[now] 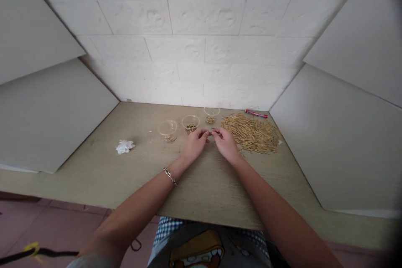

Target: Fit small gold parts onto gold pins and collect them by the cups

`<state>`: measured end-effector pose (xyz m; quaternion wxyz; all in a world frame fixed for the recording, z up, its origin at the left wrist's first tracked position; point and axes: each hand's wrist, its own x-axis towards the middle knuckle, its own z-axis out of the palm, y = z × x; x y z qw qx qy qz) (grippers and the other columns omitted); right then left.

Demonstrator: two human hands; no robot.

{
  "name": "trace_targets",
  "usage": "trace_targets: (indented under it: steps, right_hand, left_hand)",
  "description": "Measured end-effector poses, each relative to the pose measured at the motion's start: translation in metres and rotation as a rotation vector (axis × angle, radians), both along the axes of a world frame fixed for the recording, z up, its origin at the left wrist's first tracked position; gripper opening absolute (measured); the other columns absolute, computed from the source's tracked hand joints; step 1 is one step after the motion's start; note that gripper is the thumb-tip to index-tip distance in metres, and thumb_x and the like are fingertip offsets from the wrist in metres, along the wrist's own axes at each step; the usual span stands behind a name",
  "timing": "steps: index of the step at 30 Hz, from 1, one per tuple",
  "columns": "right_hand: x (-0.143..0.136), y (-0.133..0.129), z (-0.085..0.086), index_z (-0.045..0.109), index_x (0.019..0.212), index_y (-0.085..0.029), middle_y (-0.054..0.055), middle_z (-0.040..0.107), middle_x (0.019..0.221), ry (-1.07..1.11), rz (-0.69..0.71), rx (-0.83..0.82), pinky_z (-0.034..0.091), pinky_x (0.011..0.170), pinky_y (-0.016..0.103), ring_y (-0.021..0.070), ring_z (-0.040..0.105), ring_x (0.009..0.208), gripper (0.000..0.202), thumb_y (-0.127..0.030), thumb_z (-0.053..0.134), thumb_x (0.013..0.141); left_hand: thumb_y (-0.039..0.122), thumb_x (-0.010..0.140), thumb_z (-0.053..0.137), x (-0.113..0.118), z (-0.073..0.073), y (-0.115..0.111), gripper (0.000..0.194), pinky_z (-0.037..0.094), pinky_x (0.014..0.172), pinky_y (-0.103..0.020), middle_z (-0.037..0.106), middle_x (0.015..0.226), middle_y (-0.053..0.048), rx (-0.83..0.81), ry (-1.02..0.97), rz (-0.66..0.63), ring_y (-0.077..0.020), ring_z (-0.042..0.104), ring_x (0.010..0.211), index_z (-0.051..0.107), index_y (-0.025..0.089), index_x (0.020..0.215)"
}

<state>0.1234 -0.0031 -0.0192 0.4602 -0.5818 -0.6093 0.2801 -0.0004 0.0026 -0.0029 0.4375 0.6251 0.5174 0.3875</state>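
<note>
My left hand (197, 142) and my right hand (225, 143) meet fingertip to fingertip above the middle of the table. Both pinch at the same spot, and whatever sits between the fingers is too small to make out. Just right of my right hand spreads a heap of thin gold-coloured metal pins (253, 134). Behind my left hand stands a clear round tub (190, 121) with small brass-coloured pieces in it, partly hidden by the fingers. Another clear tub (167, 127) to its left and a third tub (212, 111) behind my hands hold small gold pieces too.
A crumpled white tissue (124, 146) lies on the table (201, 192) at the left. Behind the heap, a red patterned stick-like wrapper (256, 113) rests near the white brick-patterned wall (188, 50). Pale panels (56, 113) enclose the table on the left and right.
</note>
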Motion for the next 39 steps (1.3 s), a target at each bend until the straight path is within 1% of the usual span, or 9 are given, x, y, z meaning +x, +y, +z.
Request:
trace_targets:
  steps: [5,14,18,22,26,31,36,39]
  right_hand:
    - [0.001,-0.002,-0.001,0.06,0.076,-0.017,0.005,0.06,0.078,-0.203,0.002,0.137,0.038,0.063,0.027,0.0136,0.05,0.064,0.017,-0.026,0.046,0.079]
    - [0.004,0.002,-0.008,0.057,0.079,-0.017,0.005,0.057,0.082,-0.281,-0.031,0.23,0.041,0.07,0.029,0.0163,0.052,0.075,0.012,-0.024,0.047,0.08]
    - [0.005,0.0,-0.005,0.055,0.079,-0.017,0.006,0.056,0.083,-0.375,-0.066,0.27,0.041,0.074,0.032,0.019,0.051,0.082,0.009,-0.023,0.048,0.08]
    - [0.003,-0.005,0.0,0.056,0.08,-0.017,0.008,0.057,0.087,-0.504,-0.023,0.278,0.041,0.077,0.033,0.0207,0.051,0.087,0.013,-0.02,0.044,0.082]
    - [0.002,-0.007,0.004,0.059,0.083,-0.016,0.009,0.058,0.089,-0.562,0.008,0.266,0.04,0.078,0.033,0.0207,0.051,0.088,0.016,-0.019,0.043,0.083]
    - [0.004,-0.007,0.004,0.061,0.084,-0.016,0.009,0.059,0.089,-0.556,0.033,0.225,0.04,0.077,0.032,0.0205,0.052,0.087,0.017,-0.024,0.047,0.082]
    - [0.009,-0.002,0.001,0.061,0.084,-0.016,0.008,0.059,0.087,-0.494,0.038,0.188,0.04,0.075,0.031,0.0187,0.052,0.083,0.016,-0.019,0.046,0.081]
    - [0.011,0.001,0.0,0.058,0.078,-0.016,0.007,0.058,0.081,-0.438,0.022,0.18,0.039,0.072,0.03,0.0172,0.051,0.078,0.015,-0.02,0.044,0.081]
  left_hand:
    - [0.022,0.08,0.045,0.002,0.002,-0.001,0.017,0.046,0.06,-0.022,0.063,0.086,-0.006,-0.066,-0.112,0.007,-0.0085,0.058,0.061,0.058,0.012,0.082]
    - [0.022,0.079,0.048,0.002,0.002,-0.001,0.014,0.043,0.059,-0.019,0.063,0.088,-0.005,-0.111,-0.198,-0.03,-0.0081,0.058,0.063,0.058,0.012,0.08]
    - [0.024,0.078,0.05,0.002,0.0,-0.002,0.013,0.041,0.056,-0.019,0.064,0.091,-0.005,-0.205,-0.334,-0.017,-0.0083,0.058,0.062,0.058,0.014,0.079]
    - [0.026,0.076,0.053,0.002,-0.004,-0.002,0.011,0.041,0.057,-0.019,0.064,0.084,-0.003,-0.286,-0.445,-0.017,-0.0091,0.058,0.063,0.057,0.016,0.078]
    - [0.023,0.074,0.056,0.002,-0.006,-0.001,0.009,0.043,0.062,-0.02,0.062,0.08,-0.002,-0.305,-0.513,-0.028,-0.0078,0.056,0.06,0.057,0.015,0.077]
    - [0.022,0.075,0.055,0.001,-0.007,0.001,0.009,0.042,0.059,-0.02,0.061,0.075,-0.001,-0.31,-0.499,-0.029,-0.006,0.054,0.055,0.056,0.014,0.077]
    - [0.026,0.076,0.054,0.0,-0.004,0.0,0.013,0.039,0.055,-0.018,0.064,0.089,-0.005,-0.336,-0.433,-0.033,-0.008,0.058,0.06,0.056,0.015,0.082]
    - [0.03,0.078,0.052,0.0,-0.001,-0.001,0.016,0.039,0.054,-0.018,0.064,0.097,-0.006,-0.357,-0.382,-0.049,-0.0083,0.058,0.062,0.055,0.016,0.085]
